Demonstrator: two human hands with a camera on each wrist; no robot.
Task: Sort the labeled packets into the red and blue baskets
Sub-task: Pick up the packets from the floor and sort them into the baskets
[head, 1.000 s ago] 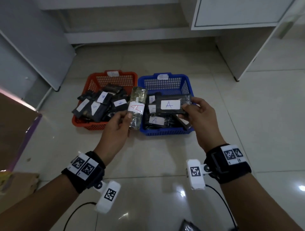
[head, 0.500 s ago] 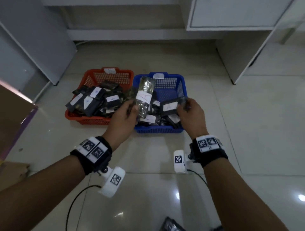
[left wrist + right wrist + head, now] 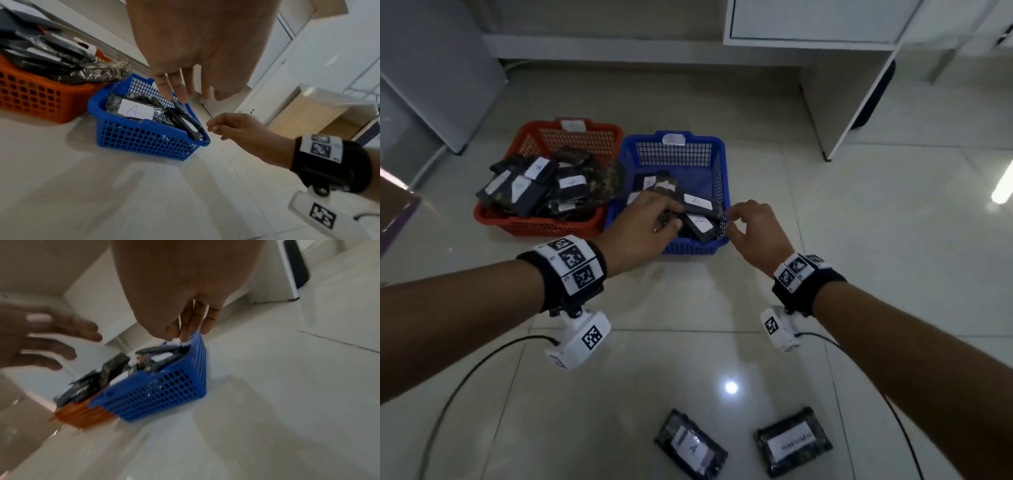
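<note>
The red basket [image 3: 544, 226] [image 3: 30, 97] and the blue basket [image 3: 724, 178] [image 3: 144, 138] [image 3: 164, 392] stand side by side on the floor, both filled with dark packets bearing white labels. My left hand [image 3: 671, 219] [image 3: 185, 91] hovers over the front of the blue basket, fingers straight and holding nothing. An "A" packet [image 3: 700, 204] [image 3: 136, 110] lies on top there. My right hand [image 3: 731, 221] [image 3: 211, 128] [image 3: 185, 334] hangs at the basket's front right corner, fingers relaxed and holding nothing, tips right beside a packet's edge. Two more labelled packets [image 3: 690, 447] [image 3: 794, 442] lie on the floor near me.
A white desk leg panel [image 3: 842, 85] stands at the back right, a grey panel [image 3: 431, 68] at the back left. A cardboard box [image 3: 393, 209] is at the left edge. Wrist-camera cables [image 3: 482, 363] trail over the glossy tiles.
Both hands carried their "A" packets down into the blue basket and let go. My head tipped down, so two packets on the near floor came into view.
</note>
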